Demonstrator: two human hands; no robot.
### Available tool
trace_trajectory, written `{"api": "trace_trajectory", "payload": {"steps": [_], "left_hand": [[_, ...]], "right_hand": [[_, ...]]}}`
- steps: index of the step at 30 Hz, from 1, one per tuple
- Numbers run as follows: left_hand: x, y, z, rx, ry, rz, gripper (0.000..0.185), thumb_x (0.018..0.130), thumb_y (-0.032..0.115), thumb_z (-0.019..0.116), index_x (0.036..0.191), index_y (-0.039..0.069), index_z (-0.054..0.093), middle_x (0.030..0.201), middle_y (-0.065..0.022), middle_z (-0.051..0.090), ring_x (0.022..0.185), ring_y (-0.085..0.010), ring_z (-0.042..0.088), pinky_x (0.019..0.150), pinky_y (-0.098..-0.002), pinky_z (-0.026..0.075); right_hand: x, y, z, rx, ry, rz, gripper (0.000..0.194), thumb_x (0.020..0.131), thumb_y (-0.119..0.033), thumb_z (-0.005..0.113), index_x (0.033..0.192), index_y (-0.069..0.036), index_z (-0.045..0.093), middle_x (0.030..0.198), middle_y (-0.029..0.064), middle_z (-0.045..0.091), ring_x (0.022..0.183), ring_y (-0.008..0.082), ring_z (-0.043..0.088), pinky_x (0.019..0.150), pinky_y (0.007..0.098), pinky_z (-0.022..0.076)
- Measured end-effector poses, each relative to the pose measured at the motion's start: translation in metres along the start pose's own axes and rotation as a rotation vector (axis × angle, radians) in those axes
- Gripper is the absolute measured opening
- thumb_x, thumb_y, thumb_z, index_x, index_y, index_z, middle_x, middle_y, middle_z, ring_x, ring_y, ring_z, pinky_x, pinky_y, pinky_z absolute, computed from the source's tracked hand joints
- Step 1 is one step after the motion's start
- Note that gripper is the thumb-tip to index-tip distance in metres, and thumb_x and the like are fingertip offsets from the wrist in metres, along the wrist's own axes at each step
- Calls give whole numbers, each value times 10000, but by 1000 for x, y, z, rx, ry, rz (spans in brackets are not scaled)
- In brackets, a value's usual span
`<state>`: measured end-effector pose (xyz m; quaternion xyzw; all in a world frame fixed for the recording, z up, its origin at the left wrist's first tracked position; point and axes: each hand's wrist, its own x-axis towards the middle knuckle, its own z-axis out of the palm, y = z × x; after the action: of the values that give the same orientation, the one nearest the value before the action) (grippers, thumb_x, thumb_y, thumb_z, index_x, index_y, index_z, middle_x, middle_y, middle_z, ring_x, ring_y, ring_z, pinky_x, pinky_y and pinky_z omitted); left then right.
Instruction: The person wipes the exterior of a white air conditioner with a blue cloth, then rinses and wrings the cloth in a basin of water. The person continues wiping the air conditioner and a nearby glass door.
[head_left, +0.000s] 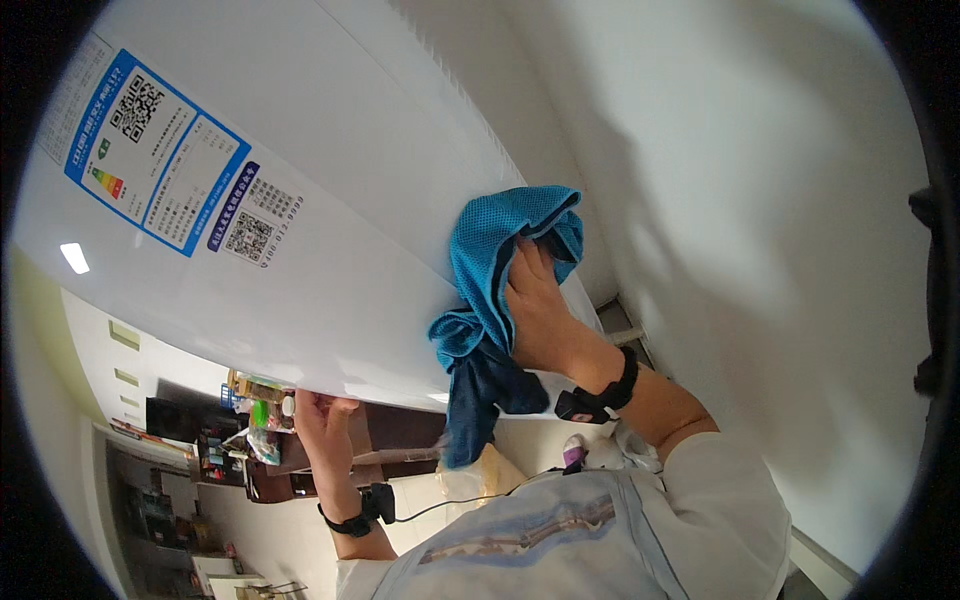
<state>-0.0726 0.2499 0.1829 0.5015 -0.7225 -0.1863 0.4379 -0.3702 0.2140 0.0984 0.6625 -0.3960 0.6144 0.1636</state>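
A white glossy appliance cabinet (360, 225) rises before me, bearing an energy label (157, 154) and a smaller sticker (255, 217) with printed codes. Against its surface near the right edge, my right hand (536, 307) holds a blue textured cloth (484, 240) whose dark underside hangs down. My fingers are partly hidden in the cloth's folds. At the lower edge of the cabinet, my left hand (326, 420) has its fingers bent at the rim; whether they grip it cannot be told. Both wrists wear black straps with small devices.
A pale wall (735, 225) stands close on the right, with a narrow gap beside the cabinet. Beyond the cabinet at lower left are a brown cabinet (405, 431), jars with a green lid (260, 413) and a plastic bag (264, 445). A thin black cable crosses before my shirt.
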Motion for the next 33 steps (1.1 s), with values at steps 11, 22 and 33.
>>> {"api": "trace_trajectory", "payload": {"steps": [11,22,33], "left_hand": [[4,4,5,-46,30,-70,257,828,60,706,1031,-3,561,874,-5,569,760,-79,504,710,-219,431],[9,12,8,-233,43,-121,212,830,-24,690,1006,5,574,885,-16,617,777,-88,546,703,-213,431],[1,-2,8,-224,50,-87,285,857,144,762,1042,22,582,890,7,597,795,-83,519,751,-227,423]], "right_hand": [[133,142,-8,535,-120,648,532,911,-505,618,1221,-75,651,1159,160,684,985,259,678,876,341,524],[202,241,96,1089,-862,819,1019,819,-764,523,1526,-71,280,1524,286,303,1394,424,354,1080,563,377],[98,145,-13,484,-587,721,726,930,-596,507,1405,-48,469,1408,209,499,1256,294,517,1052,396,423]]}}
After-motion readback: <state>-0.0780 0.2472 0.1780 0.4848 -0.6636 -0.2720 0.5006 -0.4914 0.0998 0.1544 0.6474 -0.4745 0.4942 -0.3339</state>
